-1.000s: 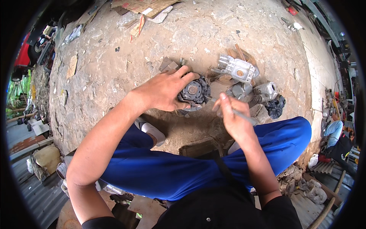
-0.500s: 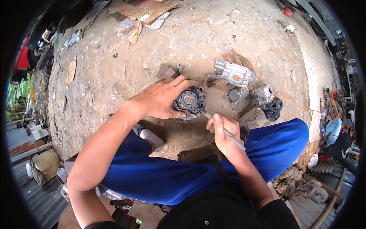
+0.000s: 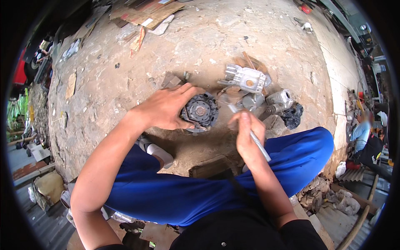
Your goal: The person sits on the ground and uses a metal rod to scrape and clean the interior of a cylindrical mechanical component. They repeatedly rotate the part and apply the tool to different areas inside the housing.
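A round, dark, greasy metal machine part (image 3: 200, 111) with a hub in its centre lies on the ground in front of me. My left hand (image 3: 166, 109) grips it from the left, fingers over the far rim and thumb at the near rim. To the right of the part, my right hand (image 3: 247, 128) is closed round a slim silver metal rod-shaped tool (image 3: 259, 146). The tool's front end is blurred and points up and left, apart from the round part. Its exact kind I cannot make out.
Right of the part lie a silver metal casting (image 3: 249, 80), a grey cylindrical metal piece (image 3: 279, 101) and a crumpled black plastic bag (image 3: 293, 116). A brown block (image 3: 171, 79) sits beyond my left hand. Flattened cardboard (image 3: 146, 12) lies far ahead. A person (image 3: 361, 132) is at the far right.
The tool's tip has come away from the round part as my right hand moved right of it. My left hand keeps its grip. The whole view has shifted slightly.
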Demonstrator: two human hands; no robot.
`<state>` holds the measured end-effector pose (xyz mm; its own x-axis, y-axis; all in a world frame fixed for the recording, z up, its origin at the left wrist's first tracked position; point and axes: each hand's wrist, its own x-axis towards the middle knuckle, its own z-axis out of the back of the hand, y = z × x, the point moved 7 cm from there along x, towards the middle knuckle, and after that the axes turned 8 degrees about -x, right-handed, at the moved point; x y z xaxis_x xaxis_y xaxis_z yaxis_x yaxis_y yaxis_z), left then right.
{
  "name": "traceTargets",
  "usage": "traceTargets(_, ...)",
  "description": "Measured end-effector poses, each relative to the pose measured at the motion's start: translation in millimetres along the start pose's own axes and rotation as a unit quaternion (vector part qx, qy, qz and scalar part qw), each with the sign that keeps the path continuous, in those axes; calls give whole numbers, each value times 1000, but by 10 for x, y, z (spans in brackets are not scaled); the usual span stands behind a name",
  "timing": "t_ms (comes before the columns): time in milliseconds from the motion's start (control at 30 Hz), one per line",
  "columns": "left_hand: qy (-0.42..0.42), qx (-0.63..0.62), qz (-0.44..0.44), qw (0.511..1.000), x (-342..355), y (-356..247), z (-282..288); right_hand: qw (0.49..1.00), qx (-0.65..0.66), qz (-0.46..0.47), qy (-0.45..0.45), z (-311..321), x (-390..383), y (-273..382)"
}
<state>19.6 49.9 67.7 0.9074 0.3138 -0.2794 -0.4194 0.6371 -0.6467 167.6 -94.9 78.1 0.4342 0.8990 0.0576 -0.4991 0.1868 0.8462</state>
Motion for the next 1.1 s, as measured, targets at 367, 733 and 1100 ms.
traceTargets(367,5,-30,12,999,-44,72,112,994,74,84,-16,-102,-135,73)
traceTargets(733,-4,-8,4,1000,-70,-10,143,996,49,76,-16,-205,-152,120)
traceTargets(1100,-10,28,-1,1000,102,34,54,989,-88,73,-89,-570,-157,-50)
